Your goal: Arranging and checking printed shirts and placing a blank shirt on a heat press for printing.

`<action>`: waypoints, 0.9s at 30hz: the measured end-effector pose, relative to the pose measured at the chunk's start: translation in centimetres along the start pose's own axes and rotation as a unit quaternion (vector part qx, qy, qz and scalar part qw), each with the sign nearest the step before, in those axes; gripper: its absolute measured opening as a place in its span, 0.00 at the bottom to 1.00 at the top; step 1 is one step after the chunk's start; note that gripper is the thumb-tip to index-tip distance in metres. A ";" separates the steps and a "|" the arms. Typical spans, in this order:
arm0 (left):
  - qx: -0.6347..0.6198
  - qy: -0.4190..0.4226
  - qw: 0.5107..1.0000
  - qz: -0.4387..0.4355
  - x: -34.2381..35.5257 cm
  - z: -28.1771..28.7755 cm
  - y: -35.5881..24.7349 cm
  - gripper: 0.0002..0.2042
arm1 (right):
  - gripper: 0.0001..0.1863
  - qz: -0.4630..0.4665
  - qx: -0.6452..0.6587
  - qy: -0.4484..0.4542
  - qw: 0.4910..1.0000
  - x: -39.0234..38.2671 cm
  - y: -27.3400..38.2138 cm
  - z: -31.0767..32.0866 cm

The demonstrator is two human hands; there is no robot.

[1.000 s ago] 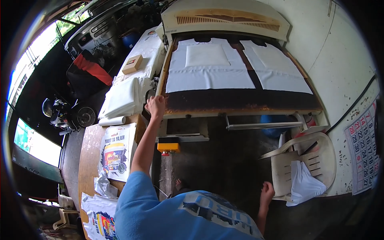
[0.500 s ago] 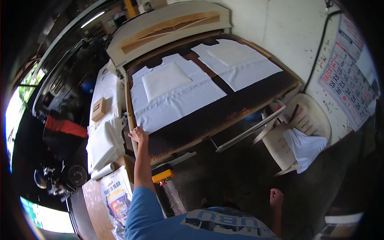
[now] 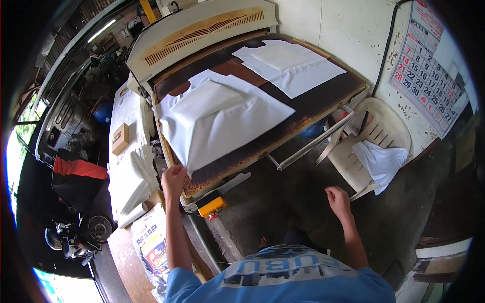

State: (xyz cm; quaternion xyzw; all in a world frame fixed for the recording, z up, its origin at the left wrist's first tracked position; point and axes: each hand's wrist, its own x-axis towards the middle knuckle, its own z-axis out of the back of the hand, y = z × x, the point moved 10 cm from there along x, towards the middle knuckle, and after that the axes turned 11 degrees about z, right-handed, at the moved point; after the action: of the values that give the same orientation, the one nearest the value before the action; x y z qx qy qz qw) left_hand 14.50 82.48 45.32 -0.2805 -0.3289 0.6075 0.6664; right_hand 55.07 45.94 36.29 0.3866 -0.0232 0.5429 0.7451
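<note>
At the near left edge of the press bed point(image 3: 283, 131), my left hand point(image 3: 174, 181) pinches the bottom corner of a white shirt panel point(image 3: 217, 141). The cloth is pulled taut toward that corner, with creases fanning across it. On its upper part lies an off-white square sheet point(image 3: 207, 99), tilted along with the cloth. A second white shirt panel point(image 3: 293, 83) rests flat on the right of the bed, with another off-white sheet point(image 3: 283, 56) on top. My right hand point(image 3: 337, 199) hangs in the air in front of the bed, fingers curled, holding nothing that I can see.
A cream press head point(image 3: 202, 33) stands behind the bed, and a metal handle bar point(image 3: 318, 141) juts from its front. On the right a plastic chair point(image 3: 348, 161) carries a white cloth point(image 3: 384, 164). Folded white fabric point(image 3: 131, 182) and a small box point(image 3: 120, 139) sit on the left table.
The left panel has been dragged by its corner toward me and the bed's near edge, creasing and skewing with its sheet. My right hand has risen forward. The head view has shifted slightly.
</note>
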 end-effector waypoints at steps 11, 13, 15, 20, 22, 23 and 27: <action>-0.106 -0.060 0.971 0.208 -17.2 5.2 10.8 0.11 | 0.02 0.182 0.046 -0.077 0.979 23.0 1.1 -1.1; -0.182 -0.113 0.954 0.209 -19.8 4.5 10.9 0.12 | 0.03 0.196 0.043 -0.066 0.978 27.1 -0.5 -2.2; -0.225 -0.119 0.939 0.230 -22.1 3.0 11.1 0.12 | 0.05 0.204 -0.009 -0.046 0.978 30.5 -2.4 -3.6; -0.187 -0.210 0.932 0.227 -28.4 1.8 10.4 0.09 | 0.12 0.161 -0.114 0.053 0.979 36.8 -7.9 -10.3; -0.195 -0.249 0.920 0.233 -31.4 2.0 10.2 0.10 | 0.14 0.143 -0.160 0.107 0.971 38.3 -9.3 -12.8; -0.177 -0.273 0.909 0.260 -33.3 2.2 10.2 0.10 | 0.16 0.148 -0.175 0.120 0.966 38.7 -9.6 -13.7; -0.125 -0.337 0.871 0.334 -38.7 2.2 8.1 0.09 | 0.16 0.111 -0.219 0.144 0.959 39.9 -13.8 -15.6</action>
State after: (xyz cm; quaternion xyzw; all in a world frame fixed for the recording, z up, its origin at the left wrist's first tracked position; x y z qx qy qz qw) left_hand 5.99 44.78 36.66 -0.2327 -0.4935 0.8053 0.2318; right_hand 76.78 85.29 35.93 0.1269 -0.0769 0.6539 0.7419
